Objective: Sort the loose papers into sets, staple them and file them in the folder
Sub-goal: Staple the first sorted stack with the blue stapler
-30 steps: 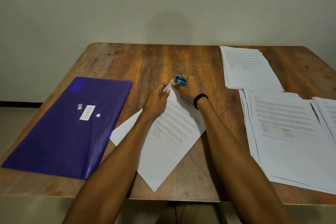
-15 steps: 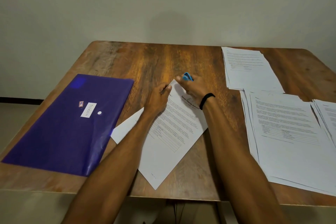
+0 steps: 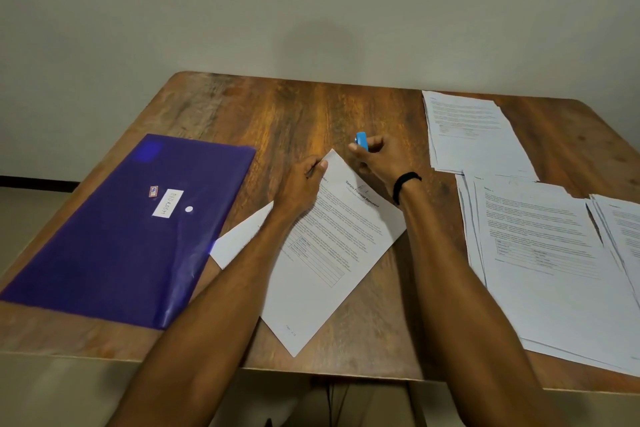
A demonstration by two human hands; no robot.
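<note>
1. The paper set (image 3: 322, 253) lies on the table (image 3: 294, 107) in front of me, turned like a diamond. One corner points at the far edge and another reaches the near edge. It is white, with printed text and a ruled table on the top sheet.
2. I can read the heading on that top sheet: "Sample Financial Statement". The body text is too small for me to make out.
3. My left hand (image 3: 301, 184) pinches the set's far corner, with the thumb on top of the sheet.
4. My right hand (image 3: 381, 159), with a black wristband (image 3: 405, 184), has its fingers curled round a small blue stapler (image 3: 362, 140) just beside that corner. I cannot tell whether the stapler touches the paper.
5. To the left lies the purple folder (image 3: 121, 236), flat, its near corner over the set's left corner. It carries a white label (image 3: 168, 203) with writing I cannot read for sure, and a small red sticker beside it.
6. On the right are further printed sheets: a far stack (image 3: 474, 135), a near stack (image 3: 554, 253) and an edge stack (image 3: 627, 229), each overlapping its neighbour.
</note>
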